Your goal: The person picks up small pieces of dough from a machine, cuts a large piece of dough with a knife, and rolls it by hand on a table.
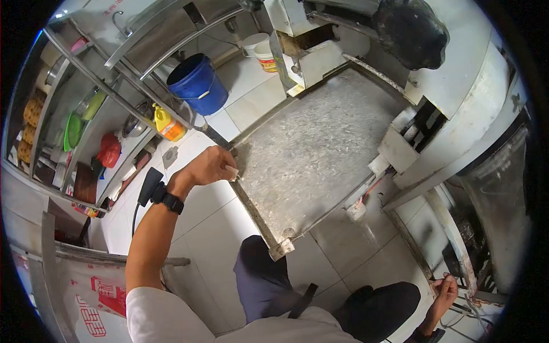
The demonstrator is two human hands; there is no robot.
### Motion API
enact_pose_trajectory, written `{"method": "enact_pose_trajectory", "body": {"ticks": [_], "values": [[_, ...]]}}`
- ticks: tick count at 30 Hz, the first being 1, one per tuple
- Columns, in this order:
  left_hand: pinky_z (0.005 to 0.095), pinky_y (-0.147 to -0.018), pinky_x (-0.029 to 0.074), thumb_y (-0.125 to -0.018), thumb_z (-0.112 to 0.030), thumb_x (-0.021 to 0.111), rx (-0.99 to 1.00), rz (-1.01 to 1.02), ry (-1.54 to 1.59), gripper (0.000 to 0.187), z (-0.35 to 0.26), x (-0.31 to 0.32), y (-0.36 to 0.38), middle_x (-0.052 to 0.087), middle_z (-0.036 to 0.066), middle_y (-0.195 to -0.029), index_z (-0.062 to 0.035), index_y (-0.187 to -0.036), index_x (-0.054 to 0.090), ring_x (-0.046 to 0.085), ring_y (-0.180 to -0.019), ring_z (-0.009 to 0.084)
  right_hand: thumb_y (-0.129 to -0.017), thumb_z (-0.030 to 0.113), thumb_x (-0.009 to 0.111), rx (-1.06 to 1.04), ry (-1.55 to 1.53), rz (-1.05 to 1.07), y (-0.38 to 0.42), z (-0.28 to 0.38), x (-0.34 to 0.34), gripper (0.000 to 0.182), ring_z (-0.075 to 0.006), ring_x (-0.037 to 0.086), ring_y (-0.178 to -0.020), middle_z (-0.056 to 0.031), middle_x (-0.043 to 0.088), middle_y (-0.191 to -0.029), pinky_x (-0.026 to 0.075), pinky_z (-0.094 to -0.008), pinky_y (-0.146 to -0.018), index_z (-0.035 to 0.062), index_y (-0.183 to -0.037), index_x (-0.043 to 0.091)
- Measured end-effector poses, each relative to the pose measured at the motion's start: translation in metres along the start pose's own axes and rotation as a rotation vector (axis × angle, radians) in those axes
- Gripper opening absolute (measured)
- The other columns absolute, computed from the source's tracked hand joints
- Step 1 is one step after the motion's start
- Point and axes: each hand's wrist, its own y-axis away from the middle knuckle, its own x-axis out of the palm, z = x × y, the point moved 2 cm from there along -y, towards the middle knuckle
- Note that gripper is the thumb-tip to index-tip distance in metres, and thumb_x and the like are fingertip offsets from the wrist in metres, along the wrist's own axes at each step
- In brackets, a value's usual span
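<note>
My left hand is closed, pinching a small, flat, pale piece whose kind does not show. It is at the left edge of a wide metal tray, whose grey surface is streaked with whitish residue. Low at the right, my right hand has its fingers curled beside the rusty metal frame of the machine. What it grips, if anything, I cannot tell.
A white machine body rises at the right of the tray. Beyond the tray stand a blue bucket, a yellow bottle and a white tub. Steel shelving lines the left side. White tiles cover the floor.
</note>
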Motion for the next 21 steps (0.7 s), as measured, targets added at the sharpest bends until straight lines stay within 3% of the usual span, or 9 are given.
{"method": "enact_pose_trajectory", "body": {"ticks": [6, 9, 12, 16, 18, 21], "values": [[0.0383, -0.076, 0.056, -0.074, -0.014, 0.080, -0.004, 0.198, -0.107, 0.027, -0.007, 0.004, 0.000, 0.076, 0.014, -0.090, -0.0020, -0.099, 0.078, 0.071, -0.083, 0.0237, -0.106, 0.033, 0.058, 0.024, -0.053, 0.036, 0.001, -0.008, -0.001, 0.033, -0.0052, 0.050, -0.066, 0.0011, 0.059, -0.071, 0.039, -0.0212, -0.063, 0.0001, -0.105, 0.066], [0.0369, -0.076, 0.056, -0.072, -0.005, 0.079, 0.134, 0.236, -0.046, 0.030, 0.003, 0.004, -0.003, 0.076, 0.012, -0.090, -0.0036, -0.102, 0.078, 0.071, -0.083, 0.0232, -0.107, 0.028, 0.056, -0.008, -0.053, 0.027, 0.003, -0.007, -0.001, 0.031, -0.0100, 0.052, -0.064, -0.0032, 0.060, -0.070, 0.044, -0.0265, -0.063, -0.0021, -0.102, 0.064], [0.0342, -0.078, 0.054, -0.071, -0.001, 0.080, 0.049, 0.251, -0.088, 0.035, 0.005, 0.002, -0.003, 0.075, 0.011, -0.095, -0.0051, -0.106, 0.076, 0.069, -0.086, 0.0232, -0.106, 0.032, 0.057, -0.006, -0.070, 0.031, 0.005, -0.005, 0.000, 0.033, -0.0060, 0.050, -0.066, 0.0008, 0.059, -0.071, 0.040, -0.0222, -0.064, -0.0004, -0.104, 0.066], [0.0328, -0.080, 0.055, -0.072, 0.003, 0.079, -0.007, 0.240, -0.034, 0.037, 0.002, 0.000, 0.001, 0.077, 0.008, -0.096, -0.0069, -0.107, 0.077, 0.070, -0.086, 0.0192, -0.106, 0.032, 0.057, 0.007, -0.059, 0.040, 0.006, -0.003, -0.001, 0.034, -0.0065, 0.050, -0.066, 0.0004, 0.059, -0.071, 0.041, -0.0233, -0.066, -0.0009, -0.103, 0.066], [0.0302, -0.075, 0.054, -0.074, 0.005, 0.078, 0.028, 0.142, 0.180, 0.028, 0.010, 0.001, 0.005, 0.077, 0.004, -0.087, -0.0046, -0.101, 0.078, 0.068, -0.080, 0.0123, -0.106, 0.032, 0.057, 0.015, -0.066, 0.051, 0.007, -0.004, -0.001, 0.034, -0.0067, 0.050, -0.066, 0.0003, 0.059, -0.070, 0.042, -0.0236, -0.066, -0.0011, -0.103, 0.066], [0.0293, -0.077, 0.055, -0.081, 0.001, 0.079, -0.015, 0.091, 0.243, 0.019, 0.017, 0.002, 0.009, 0.076, 0.003, -0.086, -0.0023, -0.099, 0.077, 0.068, -0.081, 0.0113, -0.106, 0.031, 0.057, 0.027, -0.074, 0.045, 0.008, -0.001, 0.001, 0.034, -0.0068, 0.051, -0.066, 0.0002, 0.059, -0.070, 0.042, -0.0237, -0.066, -0.0015, -0.103, 0.066]]}}
